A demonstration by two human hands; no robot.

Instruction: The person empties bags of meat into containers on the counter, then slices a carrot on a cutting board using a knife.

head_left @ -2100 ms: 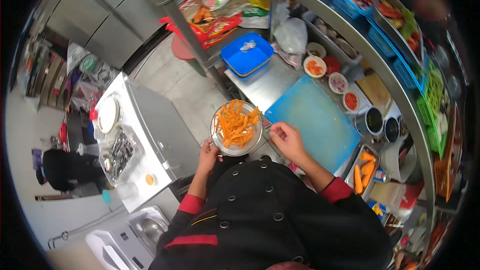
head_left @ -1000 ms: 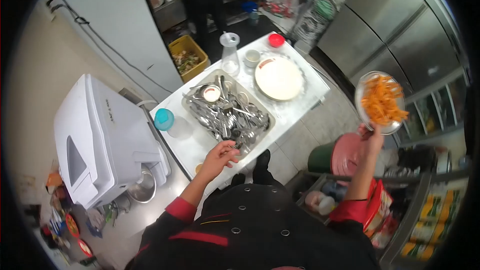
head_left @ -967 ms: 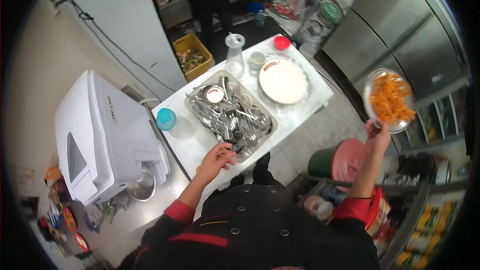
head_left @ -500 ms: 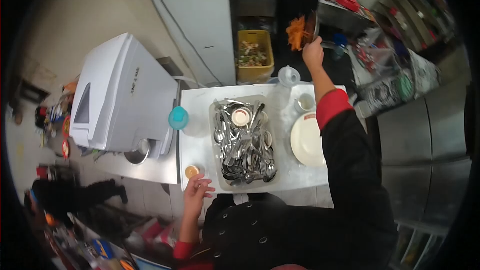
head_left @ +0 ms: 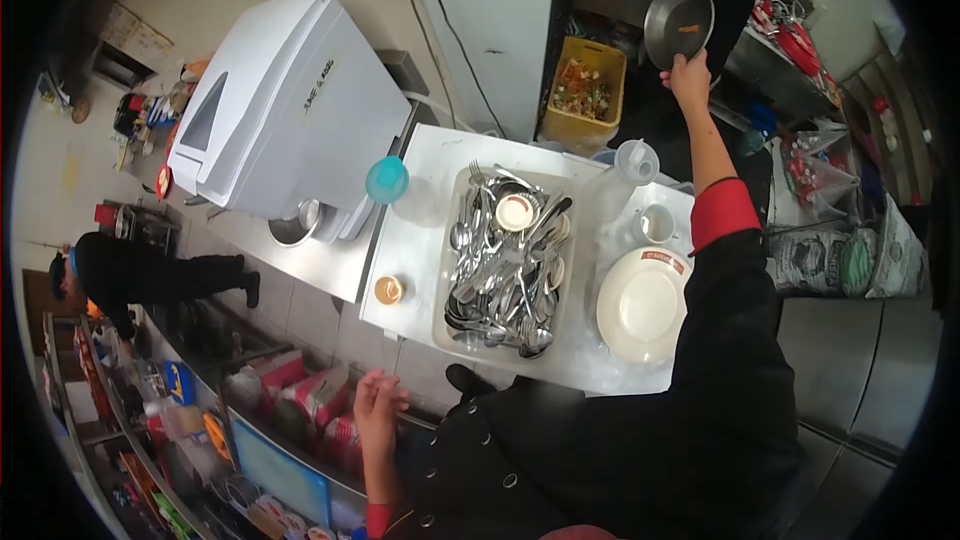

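Observation:
My right hand [head_left: 690, 78] reaches out at the upper right, gripping the rim of a round, dark metal dish [head_left: 668, 18]. One small orange scrap clings to the inside of the dish. Left of it on the floor stands a yellow bin [head_left: 553, 127] of mixed food scraps, with orange shreds on top. My left hand [head_left: 378, 405] hangs off the table's near side with loosely curled, parted fingers and nothing in it. Nearest to it on the table is a small cup [head_left: 389, 290] with an orange-brown content. A grey tub [head_left: 440, 315] full of cutlery and small white dishes lies between my arms.
On the steel table [head_left: 420, 270] are a white plate [head_left: 645, 305], a glass mug [head_left: 655, 225], a clear jug [head_left: 635, 160] and a teal-lidded container [head_left: 387, 180]. A large white machine [head_left: 300, 105] stands at the left. Another person [head_left: 150, 275] leans over a counter at far left.
The orange shreds that were falling from the tilted dish now lie in the yellow bin. The dish's inside now faces me. My left hand has dropped away from the small cup.

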